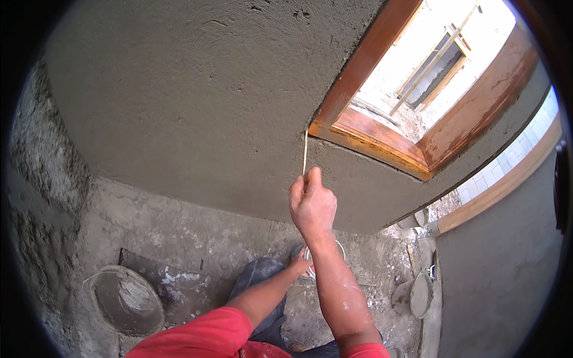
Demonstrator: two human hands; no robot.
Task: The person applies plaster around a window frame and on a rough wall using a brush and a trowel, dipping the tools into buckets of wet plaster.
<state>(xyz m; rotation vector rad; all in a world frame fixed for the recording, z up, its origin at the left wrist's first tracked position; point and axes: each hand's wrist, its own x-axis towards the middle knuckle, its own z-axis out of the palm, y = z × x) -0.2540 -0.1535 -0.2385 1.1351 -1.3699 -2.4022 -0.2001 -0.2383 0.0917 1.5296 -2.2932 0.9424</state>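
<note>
My right hand (313, 200) is closed in a pinch round a thin pale stick (305, 152). The stick's far tip meets the lower left corner of a brown wooden window frame (373, 150), where it borders the grey plastered wall (179, 107). Lower down, my left hand (299, 261) is closed at the side of a round white container (341, 247). My right forearm covers most of that container and part of the left hand's fingers, and its contents cannot be made out.
A wide mortar-stained basin (156, 310) stands at the lower left beside a dark flat board (179, 275). On the right, a grey-crusted bucket (422, 295) lies tilted near a low wall (501, 250). Splashes and debris mark the rough floor (239, 230).
</note>
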